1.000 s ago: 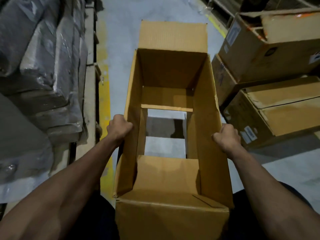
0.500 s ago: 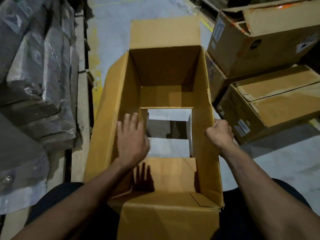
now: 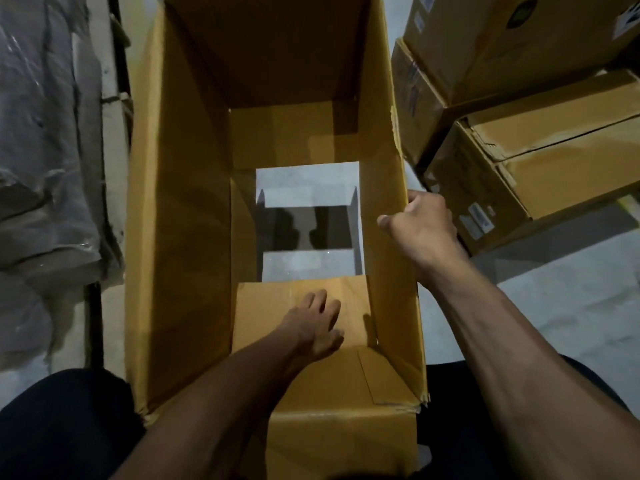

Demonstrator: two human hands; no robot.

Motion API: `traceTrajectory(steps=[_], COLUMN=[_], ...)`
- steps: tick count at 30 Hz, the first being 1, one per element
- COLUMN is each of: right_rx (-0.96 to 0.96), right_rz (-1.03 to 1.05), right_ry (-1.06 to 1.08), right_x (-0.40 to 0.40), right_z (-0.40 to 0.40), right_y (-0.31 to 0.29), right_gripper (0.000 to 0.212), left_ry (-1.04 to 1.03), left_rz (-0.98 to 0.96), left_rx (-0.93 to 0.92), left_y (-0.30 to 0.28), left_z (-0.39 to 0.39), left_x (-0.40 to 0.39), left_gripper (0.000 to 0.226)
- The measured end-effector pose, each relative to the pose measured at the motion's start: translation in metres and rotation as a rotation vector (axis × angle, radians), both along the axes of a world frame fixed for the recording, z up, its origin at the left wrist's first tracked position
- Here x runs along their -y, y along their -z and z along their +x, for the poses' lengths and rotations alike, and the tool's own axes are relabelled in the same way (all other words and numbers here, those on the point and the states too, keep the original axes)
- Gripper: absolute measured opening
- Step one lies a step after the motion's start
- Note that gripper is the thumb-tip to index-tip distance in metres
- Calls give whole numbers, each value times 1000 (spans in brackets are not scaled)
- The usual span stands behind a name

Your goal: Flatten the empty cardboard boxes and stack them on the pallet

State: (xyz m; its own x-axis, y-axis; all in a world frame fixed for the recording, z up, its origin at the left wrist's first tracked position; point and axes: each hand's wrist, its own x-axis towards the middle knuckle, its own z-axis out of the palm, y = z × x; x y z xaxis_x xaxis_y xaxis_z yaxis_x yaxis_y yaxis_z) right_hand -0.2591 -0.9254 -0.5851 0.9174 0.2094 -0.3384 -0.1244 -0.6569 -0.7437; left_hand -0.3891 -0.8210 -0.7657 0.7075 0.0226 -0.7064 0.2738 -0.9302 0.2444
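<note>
An open cardboard box [image 3: 277,209] stands directly below the person, its long axis running straight away from them, floor showing through its half-opened bottom. The left hand [image 3: 317,325] reaches deep inside, fingers spread on the near bottom flap [image 3: 301,292]. The right hand [image 3: 420,223] grips the top edge of the right wall. Pushing that flap through appears to be the coming move. More boxes [image 3: 540,161] sit at right.

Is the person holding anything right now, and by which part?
The right hand grips the open cardboard box by the top edge of its right wall. The left hand only presses a bottom flap inside.
</note>
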Motion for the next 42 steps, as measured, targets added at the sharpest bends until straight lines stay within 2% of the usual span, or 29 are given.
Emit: traceTrajectory(steps=[3, 5, 7, 13, 15, 18, 22, 25, 28, 29, 31, 33, 35, 36, 42], right_rx=[-23, -31, -29, -31, -33, -36, -40, -29, -18, -11, 0, 16, 48, 62, 110], right_rz=[8, 0, -18, -48, -55, -71, -91, -93, -76, -70, -66, -75, -100, -118, -147], right_ry=[-6, -3, -5, 5, 12, 20, 49, 61, 83, 87, 94, 100, 92, 83, 78], right_x=[-4, -7, -10, -13, -12, -9, -6, -4, 1, 2, 4, 6, 9, 11, 17], right_z=[1, 1, 2, 4, 3, 3, -2, -4, -5, -5, -7, -5, -1, 2, 14], right_y=[-2, -3, -1, 5, 6, 6, 5, 4, 0, 0, -1, 0, 0, 0, 1], right_gripper=[16, 29, 36, 40, 38, 32, 34, 32, 33, 33, 33, 30, 18, 19, 27], left_ry=[-114, -221, -213, -122, -141, -135, -183, -394, -744, -830, -937, -985, -995, -991, -1003], left_rz=[-125, -163, -143, -59, 10, 240, 513, 618, 430, 352, 195, 125, 158, 174, 130], left_rx=[-317, -355, -304, -63, 101, 410, 665, 760, 659, 638, 644, 660, 677, 697, 825], left_y=[22, 26, 23, -11, -30, -66, -113, -132, -132, -130, -128, -130, -134, -136, -146], left_z=[-6, -6, -5, 0, 2, 4, -5, -22, -29, -28, -25, -20, -16, -15, -11], left_x=[-2, -4, -6, -18, -27, -54, -103, -138, -164, -169, -170, -166, -161, -159, -161], left_gripper=[66, 69, 66, 49, 47, 47, 57, 78, 101, 100, 81, 57, 41, 35, 27])
